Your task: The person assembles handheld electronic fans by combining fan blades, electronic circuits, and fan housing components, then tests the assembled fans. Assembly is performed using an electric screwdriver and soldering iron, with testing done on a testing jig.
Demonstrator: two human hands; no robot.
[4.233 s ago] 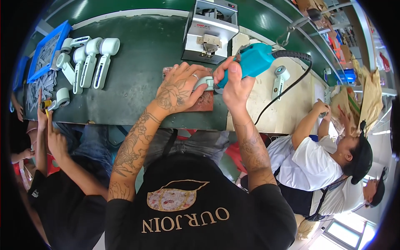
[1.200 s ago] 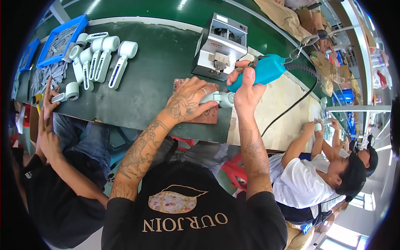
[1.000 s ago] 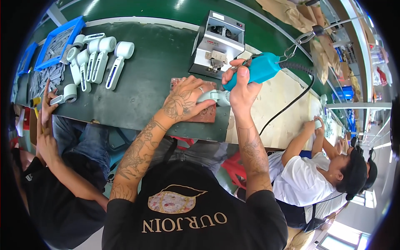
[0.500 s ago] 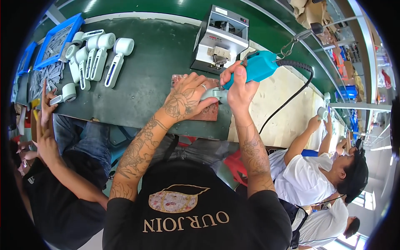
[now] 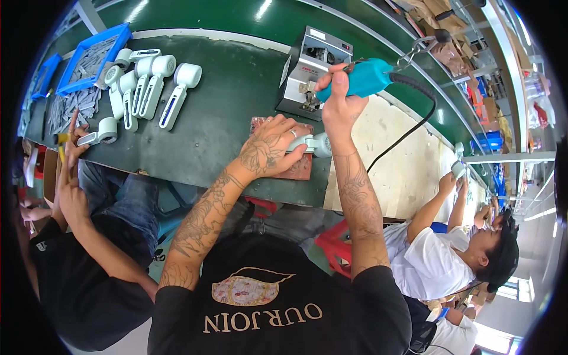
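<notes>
A pale green handheld fan [image 5: 323, 145] lies on a reddish pad [image 5: 300, 168] on the bench. My left hand [image 5: 267, 145] is closed over its handle and pins it down, hiding much of that handle; the round head sticks out to the right. In my right hand [image 5: 342, 102] is a teal electric screwdriver [image 5: 368, 77], held above and beyond the fan. Its tip end is close to the front of a silver and black box-shaped machine [image 5: 306, 72]; whether they touch I cannot tell.
Several similar fans [image 5: 155, 83] lie at the left, beside a blue tray [image 5: 121, 36] of grey strips. A black cable [image 5: 431, 112] loops from the screwdriver, which hangs on a metal hook [image 5: 408, 58]. Co-workers sit left and right; one's hand [image 5: 74, 145] is at the left bench edge.
My right hand has lifted the electric screwdriver away from the fan, up toward the machine. The left hand stays on the fan. The whole view has shifted slightly.
</notes>
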